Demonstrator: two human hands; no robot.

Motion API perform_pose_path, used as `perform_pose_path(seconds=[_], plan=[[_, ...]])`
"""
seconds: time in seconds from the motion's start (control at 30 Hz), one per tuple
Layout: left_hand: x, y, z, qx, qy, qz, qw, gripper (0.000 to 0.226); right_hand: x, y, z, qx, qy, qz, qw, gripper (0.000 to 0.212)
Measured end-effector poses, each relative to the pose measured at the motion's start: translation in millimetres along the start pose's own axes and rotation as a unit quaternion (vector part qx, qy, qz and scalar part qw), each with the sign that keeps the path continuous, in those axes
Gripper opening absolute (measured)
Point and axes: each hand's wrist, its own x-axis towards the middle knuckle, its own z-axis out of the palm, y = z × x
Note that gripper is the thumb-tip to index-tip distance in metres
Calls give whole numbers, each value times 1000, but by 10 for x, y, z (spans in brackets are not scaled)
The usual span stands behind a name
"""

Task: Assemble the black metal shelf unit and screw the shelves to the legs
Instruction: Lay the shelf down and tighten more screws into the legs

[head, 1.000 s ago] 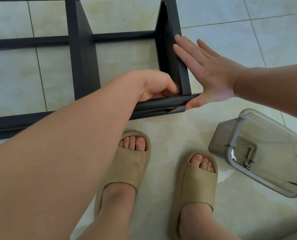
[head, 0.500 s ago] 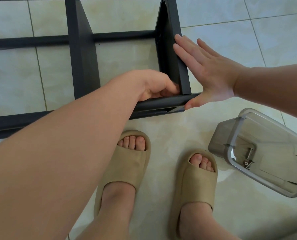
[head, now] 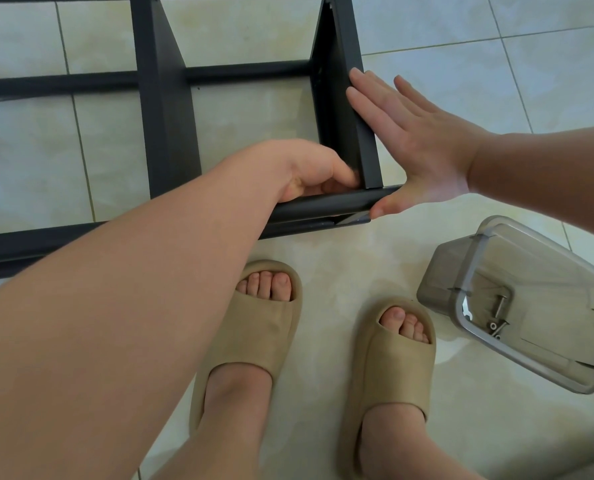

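- Black metal shelf unit (head: pixel 165 133) lies on the tiled floor (head: pixel 462 22).
- Right hand (head: pixel 417 147): flat, fingers straight, pressed against the end shelf (head: pixel 340 109).
- Left hand (head: pixel 318 174): fingers curled into the inner corner of shelf and leg (head: pixel 323 206). I cannot tell what they hold.
- Grey container (head: pixel 538 271) with bolts (head: pixel 496 317) nearby.

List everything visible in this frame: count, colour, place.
shelf unit: one, black, lying on the floor, top and left.
container: one, clear grey, on the floor at right.
screws: a few, silver, inside the container.
floor: pale tiles, throughout.
slippers: two, tan, on the feet, bottom centre.
left hand: one, fingers curled at the shelf unit's near inner corner; anything held is hidden.
right hand: one, flat against the shelf unit's right end.
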Motion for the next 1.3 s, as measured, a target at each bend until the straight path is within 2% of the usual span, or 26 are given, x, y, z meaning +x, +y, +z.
perform_pose_path(seconds=[0.17,0.33,0.53,0.67,0.93,1.07,1.17,1.3], plan=[[-30,27,-7,-31,-14,-11,999,21,4,3,4,1,0,1,1000,139],[4,22,32,28,27,-23,999,17,6,4,0,1,1,-2,1000,139],[-31,3,29,9,24,0,1000,16,7,13,10,-9,-1,-2,1000,140],[-49,-1,8,-2,7,16,1000,24,26,4,2,-7,2,-3,1000,140],[23,-5,15,13,25,-16,999,17,22,-6,12,4,6,-2,1000,142],[7,2,44,-1,31,-7,999,16,10,-2,11,2,10,-2,1000,142],[17,6,40,-8,26,10,1000,29,5,-6,-3,3,8,-1,1000,142],[14,11,36,-17,12,23,1000,21,-2,-10,-9,5,3,1,1000,143]])
